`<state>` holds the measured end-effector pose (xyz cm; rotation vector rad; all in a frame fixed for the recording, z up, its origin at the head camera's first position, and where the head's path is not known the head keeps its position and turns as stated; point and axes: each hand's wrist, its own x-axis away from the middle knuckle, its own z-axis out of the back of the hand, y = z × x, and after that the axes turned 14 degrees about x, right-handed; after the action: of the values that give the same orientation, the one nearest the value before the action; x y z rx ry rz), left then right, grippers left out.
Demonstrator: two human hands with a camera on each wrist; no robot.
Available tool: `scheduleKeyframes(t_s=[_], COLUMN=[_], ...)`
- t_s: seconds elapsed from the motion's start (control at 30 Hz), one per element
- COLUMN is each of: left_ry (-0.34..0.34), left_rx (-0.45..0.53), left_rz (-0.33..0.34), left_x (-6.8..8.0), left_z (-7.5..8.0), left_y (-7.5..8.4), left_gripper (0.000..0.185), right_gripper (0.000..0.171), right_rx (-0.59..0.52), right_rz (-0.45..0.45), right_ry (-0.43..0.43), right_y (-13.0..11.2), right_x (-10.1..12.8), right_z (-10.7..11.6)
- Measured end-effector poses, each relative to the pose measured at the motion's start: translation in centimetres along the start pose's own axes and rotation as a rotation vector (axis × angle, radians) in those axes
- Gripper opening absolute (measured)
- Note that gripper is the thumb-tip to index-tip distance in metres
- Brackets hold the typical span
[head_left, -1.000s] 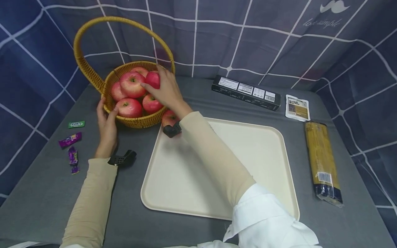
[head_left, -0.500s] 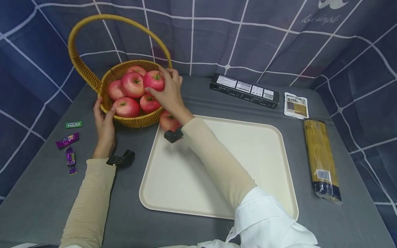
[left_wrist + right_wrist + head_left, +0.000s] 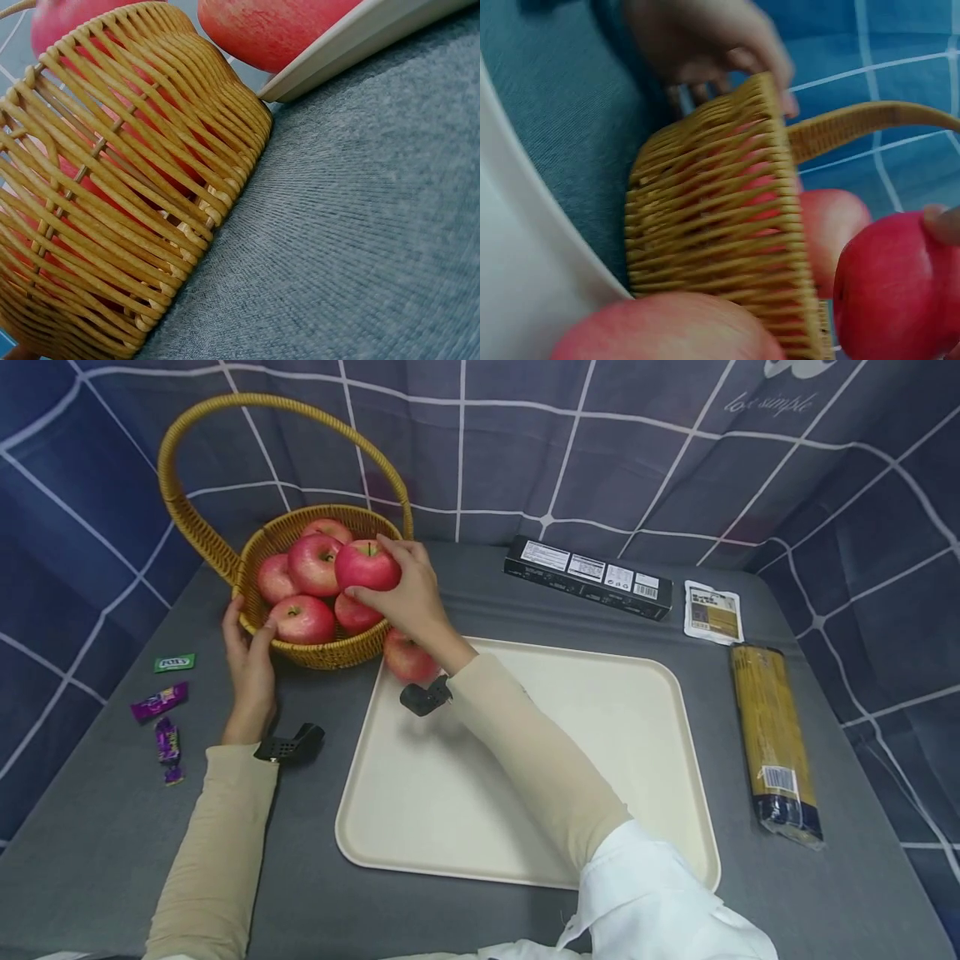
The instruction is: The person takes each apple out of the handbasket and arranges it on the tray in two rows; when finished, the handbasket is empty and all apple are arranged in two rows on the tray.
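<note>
A wicker basket (image 3: 330, 653) with a tall handle stands at the back left and holds several red apples (image 3: 303, 618). My right hand (image 3: 408, 589) grips one red apple (image 3: 367, 566) lifted just above the basket's right rim; the right wrist view shows this held apple (image 3: 889, 292) beside the basket wall (image 3: 720, 225). My left hand (image 3: 251, 664) rests against the basket's left front side, thumb on the rim. Another apple (image 3: 408, 657) lies on the far left corner of the cream tray (image 3: 600, 760), next to the basket.
A black box (image 3: 588, 577), a small packet (image 3: 712, 610) and a long pasta pack (image 3: 774, 743) lie right of the tray. A green packet (image 3: 174, 662) and purple candies (image 3: 157, 702) lie left of the basket. Checked cloth walls surround the grey table.
My right hand has lifted the apple up out of the basket and drawn it slightly toward the tray. The left hand stays on the basket.
</note>
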<state>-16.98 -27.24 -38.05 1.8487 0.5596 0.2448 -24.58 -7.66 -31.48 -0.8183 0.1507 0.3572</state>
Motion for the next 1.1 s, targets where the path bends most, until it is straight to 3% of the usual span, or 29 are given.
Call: scheduleKeyframes(t_s=[0.23, 0.43, 0.67, 0.8, 0.9, 1.1], left_ry=[-0.002, -0.005, 0.003, 0.012, 0.016, 0.023], left_rx=[0.006, -0.004, -0.01, -0.011, -0.01, -0.018], left_rz=[0.002, 0.0, -0.006, -0.004, -0.001, -0.005], left_x=[0.3, 0.6, 0.6, 0.5, 0.4, 0.4], left_z=[-0.3, -0.6, -0.5, -0.4, -0.4, -0.5], left_y=[0.2, 0.5, 0.5, 0.3, 0.2, 0.2], left_gripper=[0.056, 0.055, 0.055, 0.055, 0.054, 0.054], right_gripper=[0.073, 0.07, 0.074, 0.076, 0.075, 0.085], right_rx=[-0.186, -0.079, 0.108, 0.083, 0.055, 0.116], right_rz=[0.078, 0.115, 0.037, -0.007, -0.015, 0.013], right_ry=[0.047, 0.036, -0.059, -0.075, -0.074, -0.1], right_y=[1.4, 5.5, 10.6, 12.7, 13.6, 13.4], right_x=[3.1, 7.8, 11.6, 12.3, 12.6, 12.6], right_z=[4.7, 7.7, 7.8, 7.4, 7.3, 8.0])
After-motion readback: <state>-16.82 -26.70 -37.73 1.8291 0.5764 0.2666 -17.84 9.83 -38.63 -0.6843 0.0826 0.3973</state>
